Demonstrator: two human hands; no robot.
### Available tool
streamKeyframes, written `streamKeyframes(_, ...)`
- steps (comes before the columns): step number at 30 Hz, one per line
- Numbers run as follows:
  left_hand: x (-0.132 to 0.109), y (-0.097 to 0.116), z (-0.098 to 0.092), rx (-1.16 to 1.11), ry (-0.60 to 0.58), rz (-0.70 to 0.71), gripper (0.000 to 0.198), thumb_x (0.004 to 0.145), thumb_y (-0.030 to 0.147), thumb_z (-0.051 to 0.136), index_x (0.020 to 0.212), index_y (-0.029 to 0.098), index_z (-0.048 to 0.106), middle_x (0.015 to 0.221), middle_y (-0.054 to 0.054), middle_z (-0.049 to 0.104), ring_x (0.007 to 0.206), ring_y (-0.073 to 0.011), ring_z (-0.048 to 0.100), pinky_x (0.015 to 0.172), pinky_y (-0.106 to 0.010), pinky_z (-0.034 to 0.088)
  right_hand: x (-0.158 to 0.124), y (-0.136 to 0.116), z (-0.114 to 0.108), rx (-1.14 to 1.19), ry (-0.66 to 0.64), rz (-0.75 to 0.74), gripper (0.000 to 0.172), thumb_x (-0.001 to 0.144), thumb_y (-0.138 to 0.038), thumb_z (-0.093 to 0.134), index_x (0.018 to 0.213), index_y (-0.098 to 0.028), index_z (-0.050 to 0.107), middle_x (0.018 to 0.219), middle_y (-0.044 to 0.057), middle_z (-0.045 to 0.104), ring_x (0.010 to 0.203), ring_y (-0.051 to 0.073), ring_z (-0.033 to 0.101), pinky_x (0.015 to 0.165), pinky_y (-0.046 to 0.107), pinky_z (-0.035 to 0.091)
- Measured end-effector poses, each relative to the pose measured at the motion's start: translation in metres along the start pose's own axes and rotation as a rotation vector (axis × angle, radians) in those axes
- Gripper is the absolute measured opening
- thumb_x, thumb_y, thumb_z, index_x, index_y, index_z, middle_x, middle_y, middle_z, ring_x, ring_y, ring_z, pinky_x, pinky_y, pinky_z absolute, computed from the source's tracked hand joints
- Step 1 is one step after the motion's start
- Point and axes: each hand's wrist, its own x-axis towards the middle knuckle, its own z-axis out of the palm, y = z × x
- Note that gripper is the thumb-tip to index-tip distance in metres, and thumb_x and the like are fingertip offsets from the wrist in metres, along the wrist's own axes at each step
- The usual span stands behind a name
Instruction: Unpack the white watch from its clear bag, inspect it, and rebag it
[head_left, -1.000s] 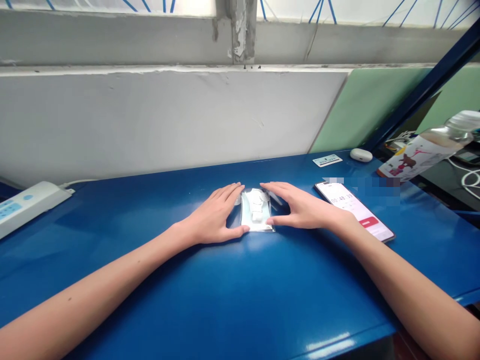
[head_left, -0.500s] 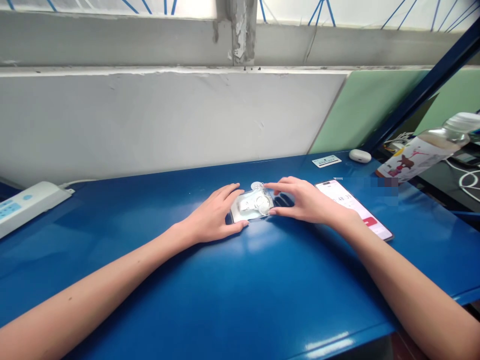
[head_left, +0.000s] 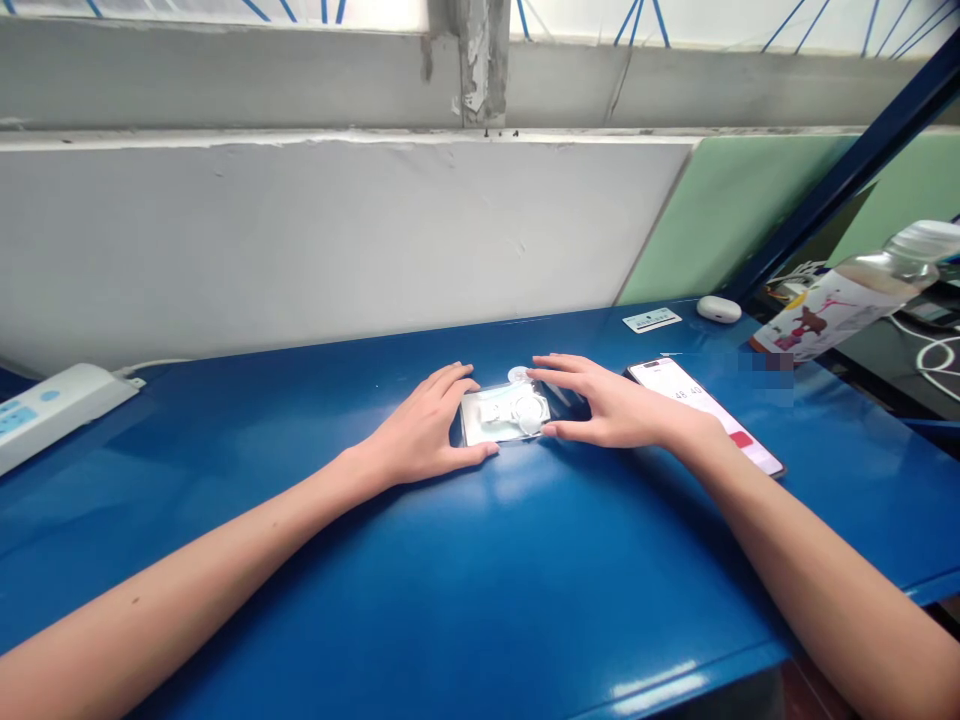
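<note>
A small clear plastic packet (head_left: 504, 412) with white, round-ended contents lies flat on the blue table (head_left: 480, 560). What exactly is inside it I cannot make out. At the packet's left end rests my left hand (head_left: 424, 425), its fingers spread and its thumb along the near edge. On the other side my right hand (head_left: 600, 400) has its fingers apart, thumb by the near right corner and fingertips by the far one. A small clear disc (head_left: 518, 375) shows at the packet's far edge, just beside my right fingertips.
A lit phone (head_left: 709, 415) lies right of my right hand, partly behind the wrist. Farther back are a card (head_left: 652, 320) and a white earbud case (head_left: 718, 309). A labelled bottle (head_left: 840, 300) stands tilted in view at right; a power strip (head_left: 64, 410) sits far left.
The fingers of my right hand have spread a little wider near the packet's far right corner. The packet looks flatter at its right end. My left hand has hardly moved.
</note>
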Motion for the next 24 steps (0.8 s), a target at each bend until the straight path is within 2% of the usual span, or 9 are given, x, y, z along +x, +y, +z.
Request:
streamKeyframes(5, 0.0002, 0.0009, -0.0002, -0.008, -0.002, -0.021, 0.077, 0.081, 0.065, 0.064, 0.132, 0.009, 0.051, 0.152, -0.025, 0.041, 0.146, -0.0377, 0.031, 0.117, -0.053, 0.032, -0.0004, 0.0003, 0.0009, -0.006, -0.019, 0.020, 0.084, 0.088, -0.066, 0.054, 0.154, -0.017, 0.037, 0.160, 0.016, 0.035, 0.148, 0.033, 0.031, 0.120, 0.050, 0.031)
streamKeyframes(12, -0.0004, 0.0019, -0.0014, -0.004, -0.005, -0.027, 0.077, 0.083, 0.064, 0.062, 0.135, 0.007, 0.051, 0.152, -0.025, 0.041, 0.146, -0.0381, 0.032, 0.117, -0.054, 0.033, 0.0002, 0.0018, 0.0021, 0.024, -0.008, 0.044, 0.082, 0.086, -0.067, 0.057, 0.152, -0.022, 0.041, 0.160, 0.015, 0.036, 0.147, 0.035, 0.033, 0.117, 0.053, 0.034)
streamKeyframes(17, -0.0011, -0.0008, 0.0002, 0.016, 0.000, 0.018, 0.087, 0.082, 0.068, 0.062, 0.141, 0.007, 0.047, 0.154, -0.024, 0.040, 0.146, -0.0379, 0.032, 0.117, -0.053, 0.032, 0.0006, 0.0032, 0.0040, 0.034, -0.024, 0.079, 0.081, 0.086, -0.068, 0.056, 0.151, -0.021, 0.044, 0.159, 0.015, 0.038, 0.148, 0.035, 0.033, 0.118, 0.053, 0.033)
streamKeyframes(20, -0.0018, -0.0021, 0.0015, 0.026, -0.009, 0.015, 0.082, 0.089, 0.067, 0.053, 0.144, 0.006, 0.046, 0.154, -0.022, 0.040, 0.147, -0.0360, 0.031, 0.118, -0.052, 0.031, -0.0011, 0.0033, 0.0030, 0.048, -0.032, 0.087, 0.082, 0.085, -0.067, 0.057, 0.152, -0.022, 0.043, 0.161, 0.014, 0.036, 0.148, 0.037, 0.031, 0.118, 0.055, 0.032)
streamKeyframes(24, -0.0023, -0.0048, 0.0024, 0.009, -0.022, 0.019, 0.075, 0.096, 0.064, 0.043, 0.147, 0.007, 0.045, 0.156, -0.020, 0.039, 0.148, -0.0344, 0.029, 0.119, -0.053, 0.030, -0.0016, 0.0012, -0.0003, 0.088, -0.037, 0.079, 0.087, 0.077, -0.066, 0.068, 0.151, -0.025, 0.044, 0.162, 0.011, 0.033, 0.147, 0.036, 0.034, 0.116, 0.053, 0.037)
